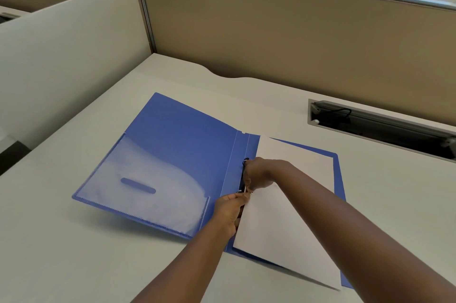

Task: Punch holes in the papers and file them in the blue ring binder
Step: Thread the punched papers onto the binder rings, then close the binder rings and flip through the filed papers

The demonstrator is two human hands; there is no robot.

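Binder (177, 140): laid open on the desk (74, 241).
Left hand (228, 211): fingers curled, papers (283, 223) pinched at their edge.
Right hand (259, 173): fingers curled at the ring clip (244, 167); grip cannot be told.

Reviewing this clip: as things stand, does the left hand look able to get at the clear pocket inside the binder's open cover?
Probably yes. The left hand holds the paper's edge by the rings, right beside the clear pocket. Nothing lies between them, though it would have to let go of the paper first.
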